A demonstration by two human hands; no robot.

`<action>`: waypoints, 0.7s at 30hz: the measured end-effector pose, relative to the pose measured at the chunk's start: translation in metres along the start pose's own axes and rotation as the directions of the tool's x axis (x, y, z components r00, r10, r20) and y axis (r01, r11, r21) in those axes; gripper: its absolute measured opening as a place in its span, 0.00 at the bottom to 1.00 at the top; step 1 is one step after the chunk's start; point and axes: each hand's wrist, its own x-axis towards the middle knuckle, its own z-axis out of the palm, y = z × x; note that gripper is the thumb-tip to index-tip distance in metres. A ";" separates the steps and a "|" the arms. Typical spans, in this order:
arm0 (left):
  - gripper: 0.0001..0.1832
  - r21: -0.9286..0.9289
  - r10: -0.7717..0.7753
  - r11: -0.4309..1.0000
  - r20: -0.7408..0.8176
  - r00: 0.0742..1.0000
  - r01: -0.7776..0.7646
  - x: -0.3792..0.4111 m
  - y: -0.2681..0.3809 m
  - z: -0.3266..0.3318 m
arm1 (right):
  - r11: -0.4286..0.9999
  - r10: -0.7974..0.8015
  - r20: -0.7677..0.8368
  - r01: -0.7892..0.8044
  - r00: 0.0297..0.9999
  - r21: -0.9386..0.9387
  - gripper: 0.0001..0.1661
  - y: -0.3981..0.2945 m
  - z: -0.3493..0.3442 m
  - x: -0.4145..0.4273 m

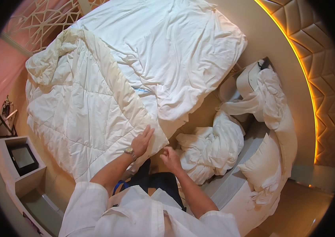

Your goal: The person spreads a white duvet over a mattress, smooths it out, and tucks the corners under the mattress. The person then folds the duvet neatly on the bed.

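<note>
Across the left and near part of the bed lies a quilted white comforter (pixel 87 109), its far edge folded back. My left hand (pixel 142 141), with a watch on the wrist, rests on the comforter near its right corner, fingers extended. Just right of that corner is my right hand (pixel 170 157), its fingers curled; whether they hold the comforter's edge is not clear. A wrinkled white sheet (pixel 182 50) covers the far and right part of the bed. A small blue strip (pixel 141 90) shows between the sheet and the comforter.
Bunched white bedding (pixel 215 145) lies at the right, beside a grey striped sofa seat (pixel 229 171). A cream pillow (pixel 262 163) and more fabric rest on the sofa. A white bin-like container (pixel 249 77) stands behind. At the left is an open-topped white cabinet (pixel 22 177).
</note>
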 end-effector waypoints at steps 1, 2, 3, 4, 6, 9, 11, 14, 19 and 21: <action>0.33 0.018 0.000 1.000 0.030 1.000 -0.001 0.024 0.003 -0.008 | 0.998 -0.024 -0.034 0.022 0.999 -0.057 0.27 -0.009 -0.005 0.020; 0.32 0.036 0.001 0.999 0.056 0.998 -0.003 0.045 0.002 -0.012 | 0.992 -0.056 -0.068 0.048 0.996 -0.117 0.30 -0.026 -0.017 0.040; 0.31 0.079 -0.024 0.997 0.084 0.996 0.018 0.063 -0.004 -0.015 | 0.982 -0.096 -0.103 0.077 0.990 -0.175 0.33 -0.041 -0.027 0.062; 0.30 0.123 -0.049 0.992 0.114 0.992 0.034 0.079 -0.009 -0.016 | 0.967 -0.180 -0.121 0.153 0.976 -0.201 0.36 -0.051 -0.035 0.086; 0.16 0.180 -0.085 0.982 0.116 0.990 0.064 0.095 -0.025 -0.007 | 0.922 -0.339 -0.146 0.297 0.929 -0.249 0.42 -0.064 -0.046 0.128; 0.06 0.226 -0.177 0.966 0.217 0.960 0.127 0.101 -0.030 -0.012 | 0.914 -0.251 0.013 0.241 0.968 -0.326 0.45 -0.076 -0.061 0.174; 0.05 0.249 -0.283 0.939 0.175 0.943 0.236 0.086 -0.040 -0.013 | 0.882 -0.291 0.051 0.288 0.955 -0.374 0.39 -0.062 -0.060 0.199; 0.05 0.246 -0.411 0.892 0.094 0.907 0.379 0.070 -0.048 -0.026 | 0.911 -0.219 0.074 0.231 0.973 -0.342 0.27 -0.015 -0.063 0.244; 0.07 0.211 -0.583 0.803 0.080 0.809 0.558 0.078 -0.017 -0.039 | 0.973 -0.113 0.060 0.099 0.992 0.207 0.14 -0.001 -0.144 0.282; 0.10 -0.027 -0.475 0.880 -0.084 0.876 0.474 0.085 -0.015 -0.011 | 0.873 0.041 0.250 -0.156 0.967 0.462 0.14 -0.013 -0.179 0.296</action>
